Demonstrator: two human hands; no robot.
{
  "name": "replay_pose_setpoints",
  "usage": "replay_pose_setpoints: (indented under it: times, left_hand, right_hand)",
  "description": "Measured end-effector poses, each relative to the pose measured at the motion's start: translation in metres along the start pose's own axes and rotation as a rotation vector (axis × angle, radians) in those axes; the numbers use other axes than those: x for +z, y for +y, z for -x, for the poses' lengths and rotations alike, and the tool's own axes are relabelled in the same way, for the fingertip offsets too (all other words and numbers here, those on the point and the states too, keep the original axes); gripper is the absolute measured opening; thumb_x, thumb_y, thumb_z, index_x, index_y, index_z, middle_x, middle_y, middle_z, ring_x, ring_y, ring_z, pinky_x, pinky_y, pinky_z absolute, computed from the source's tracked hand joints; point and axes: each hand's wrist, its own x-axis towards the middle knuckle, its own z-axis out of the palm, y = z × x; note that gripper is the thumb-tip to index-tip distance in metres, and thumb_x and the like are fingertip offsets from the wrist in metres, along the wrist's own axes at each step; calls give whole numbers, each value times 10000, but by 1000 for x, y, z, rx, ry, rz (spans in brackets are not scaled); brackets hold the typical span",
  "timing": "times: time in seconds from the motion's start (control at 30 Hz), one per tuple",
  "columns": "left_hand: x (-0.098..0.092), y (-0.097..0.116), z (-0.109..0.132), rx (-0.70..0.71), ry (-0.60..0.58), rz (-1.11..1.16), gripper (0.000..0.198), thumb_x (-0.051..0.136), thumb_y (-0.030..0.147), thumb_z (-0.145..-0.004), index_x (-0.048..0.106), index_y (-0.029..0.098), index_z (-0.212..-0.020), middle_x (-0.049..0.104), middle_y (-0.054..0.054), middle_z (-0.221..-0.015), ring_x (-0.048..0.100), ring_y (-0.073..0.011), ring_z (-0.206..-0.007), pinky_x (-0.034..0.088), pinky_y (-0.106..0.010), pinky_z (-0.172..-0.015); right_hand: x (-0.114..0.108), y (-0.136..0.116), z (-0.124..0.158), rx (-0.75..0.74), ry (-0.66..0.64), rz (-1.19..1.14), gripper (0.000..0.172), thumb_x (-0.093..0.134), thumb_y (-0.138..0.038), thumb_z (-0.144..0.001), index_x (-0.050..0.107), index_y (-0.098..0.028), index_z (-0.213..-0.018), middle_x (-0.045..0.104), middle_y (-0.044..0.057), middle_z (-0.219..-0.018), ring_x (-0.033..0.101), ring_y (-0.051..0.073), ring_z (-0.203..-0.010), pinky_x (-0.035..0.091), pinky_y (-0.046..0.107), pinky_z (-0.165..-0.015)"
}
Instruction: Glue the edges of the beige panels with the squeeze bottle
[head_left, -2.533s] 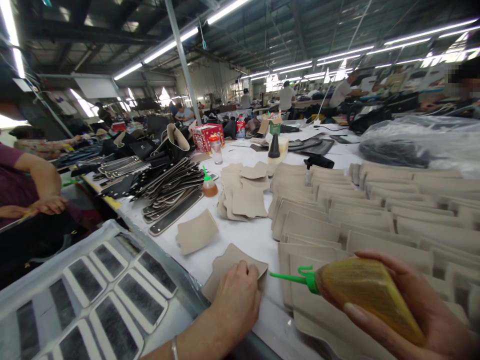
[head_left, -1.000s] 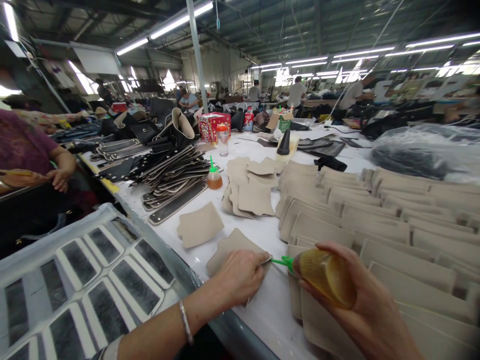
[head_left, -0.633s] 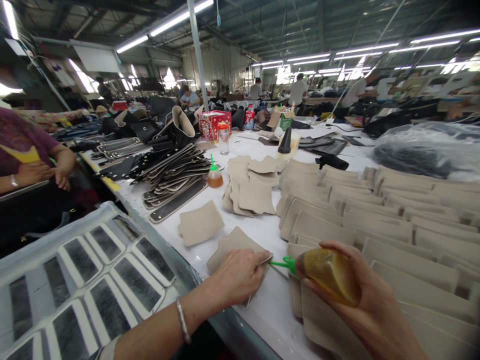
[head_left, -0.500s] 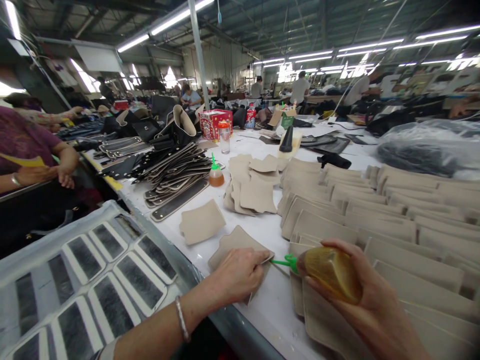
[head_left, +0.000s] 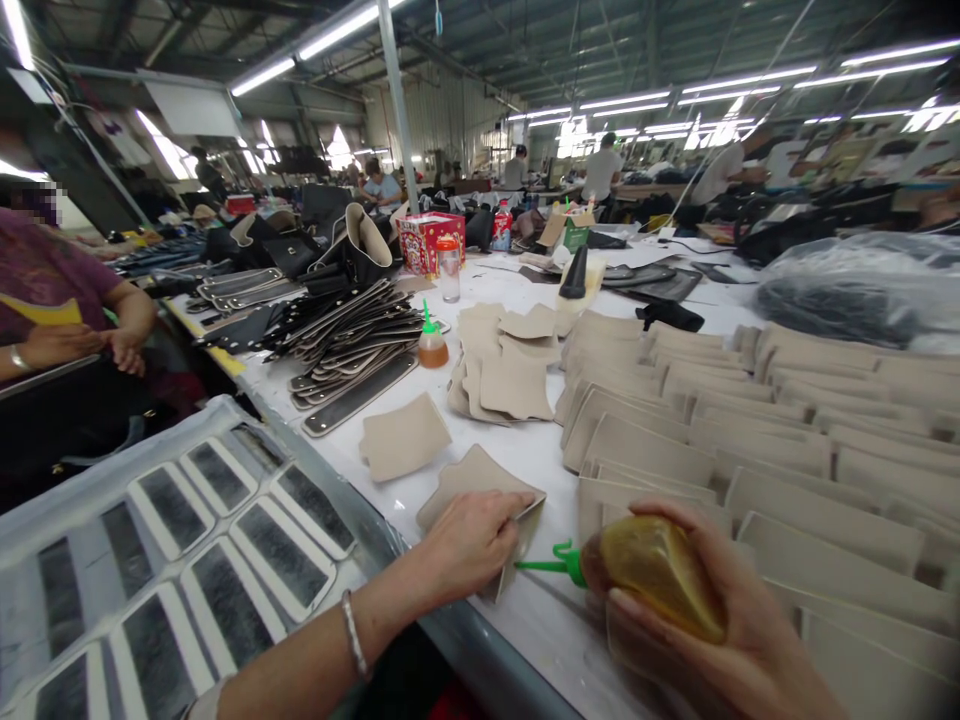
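My right hand (head_left: 739, 610) is wrapped round a squeeze bottle (head_left: 660, 575) of amber liquid, held on its side. The bottle's thin green nozzle points left, its tip at the right edge of a beige leather piece (head_left: 476, 480). My left hand (head_left: 476, 540) lies on that piece near the table edge, index finger stretched to its right corner and the other fingers curled over it. Whatever the thumb touches is hidden. Just beyond lies another beige piece (head_left: 405, 437), flat on the white table. Rows of overlapping beige pieces (head_left: 652, 450) fill the right side.
A second glue-type bottle (head_left: 433, 345) with a green tip stands beside stacked black straps (head_left: 352, 340). Behind are a loose beige pile (head_left: 514, 380), a cup (head_left: 448, 270) and a red box (head_left: 431, 243). A tray of black rectangles (head_left: 225, 590) is at left, near another person (head_left: 67, 290).
My right hand has lowered the bottle, and its nozzle tip has travelled down along the beige piece's right edge from the corner. My left hand stays nearly in place.
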Motion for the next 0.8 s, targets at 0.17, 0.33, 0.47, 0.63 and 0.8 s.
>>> replay_pose_setpoints:
  times: [0.17,0.33,0.47,0.63,0.8]
  left_hand:
    - [0,1,1,-7,10,-2,443,391,144,-912,603,172,-1299,695,-59,-1175,648,-226,-1073,488,-350,-978]
    - [2,0,3,-11,16,17,438,404,139,-911,596,160,-1304,659,-58,-1256,620,-222,-1135,463,-343,-1019]
    - [3,-1,3,-11,30,13,443,401,143,-916,588,175,-1316,658,-48,-1258,620,-214,-1132,462,-335,-1023]
    - [4,-1,4,-22,36,23,437,407,143,-914,593,175,-1308,653,-45,-1267,611,-210,-1151,453,-327,-1035]
    - [5,-1,4,-21,31,15,428,407,150,-920,591,180,-1305,659,-44,-1255,615,-210,-1141,456,-333,-1030]
  right_hand:
    - [3,-1,6,-10,16,32,532,699,-543,-739,540,-289,-1179,702,2,-980,695,245,-825,544,294,-697]
    - [5,2,10,-20,2,-1,539,693,-535,-754,531,-260,-1189,702,12,-960,696,233,-795,545,279,-701]
    - [2,5,10,-107,-27,73,507,726,-499,-742,573,-252,-1158,697,38,-1054,698,259,-896,565,275,-739]
    - [-1,8,8,-170,-22,125,467,720,-469,-771,578,-257,-1162,693,35,-1071,700,256,-906,578,277,-778]
    - [0,4,10,-184,-36,99,450,723,-456,-760,595,-252,-1142,685,42,-1091,691,263,-940,571,288,-827]
